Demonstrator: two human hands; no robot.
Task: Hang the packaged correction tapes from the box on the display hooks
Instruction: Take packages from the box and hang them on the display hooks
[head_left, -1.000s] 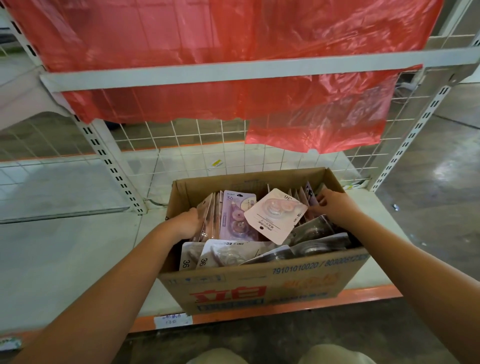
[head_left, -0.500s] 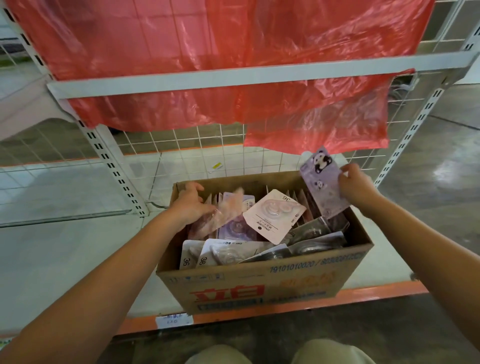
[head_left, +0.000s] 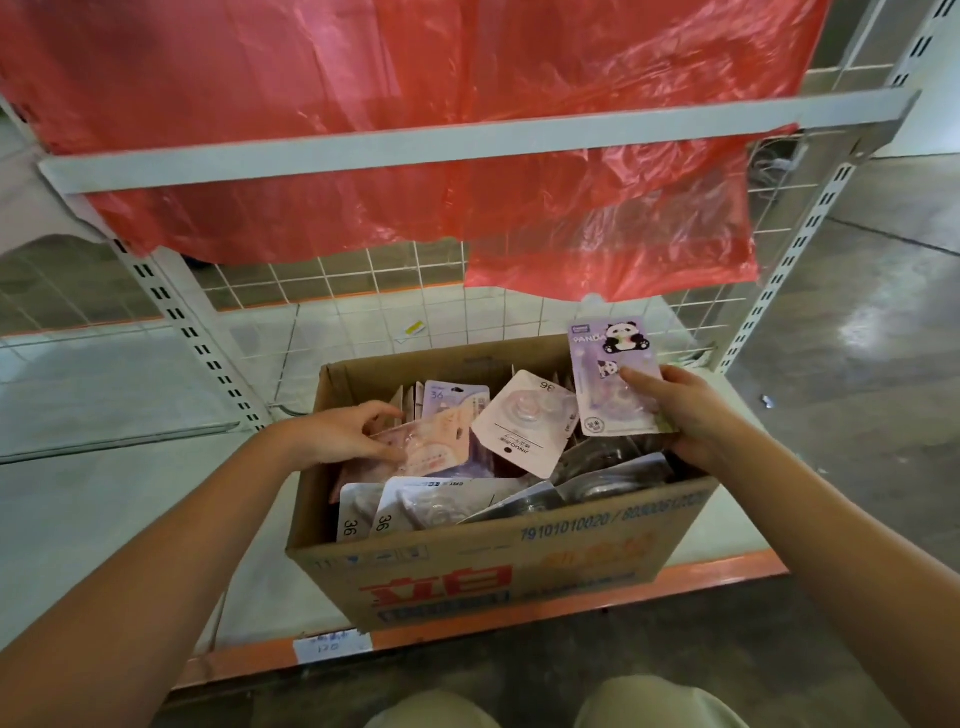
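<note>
An open cardboard box (head_left: 467, 577) stands on the bottom shelf, full of several packaged correction tapes. My right hand (head_left: 691, 415) holds a purple panda pack (head_left: 610, 364) upright over the box's right side, thumb across its front. My left hand (head_left: 337, 434) pinches a pink pack (head_left: 436, 449) lying flat at the box's left. A pale pink pack (head_left: 524, 421) lies face up in the middle. No display hooks show in this view.
A white wire grid panel (head_left: 363, 291) backs the shelf (head_left: 104, 499), between slotted uprights (head_left: 192, 332). Red plastic sheeting (head_left: 415, 104) drapes over the upper rail (head_left: 467, 140). The shelf's orange front edge (head_left: 571, 605) runs below the box. My knees show at the bottom.
My right hand has lifted the purple panda pack out of the box and turned it face up. My left hand has taken hold of the pink pack and drawn it leftward.
</note>
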